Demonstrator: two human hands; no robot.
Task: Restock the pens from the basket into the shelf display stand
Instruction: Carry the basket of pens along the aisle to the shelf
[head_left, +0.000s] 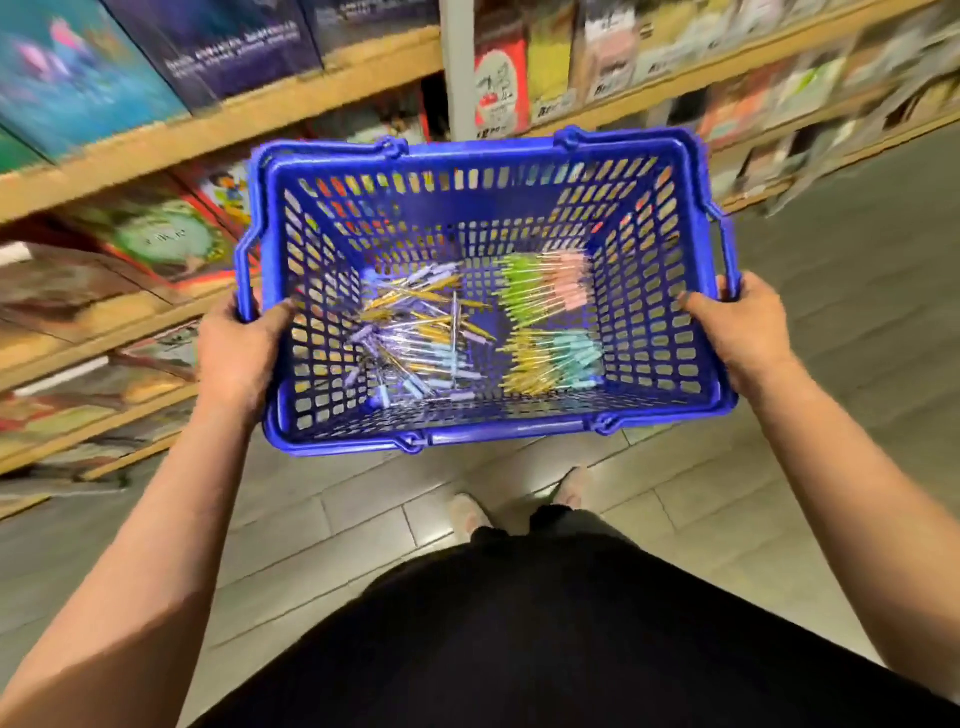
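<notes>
Blue basket held above tiled floor, pens inside.
The pens are slim, in gold, lilac and pale blue: a loose heap lies on the left of the basket's bottom; two tidy bundles, green-pink and yellow-teal, lie on the right. Left hand and right hand each grip a side rim, thumb hooked inside.

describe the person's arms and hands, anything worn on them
Both arms are bare as far as the view shows: the left arm and right arm have no sleeves in sight. The left hand and right hand wear no gloves, and no watch, ring or bracelet is visible. Lower down are a black garment and light shoes.
</notes>
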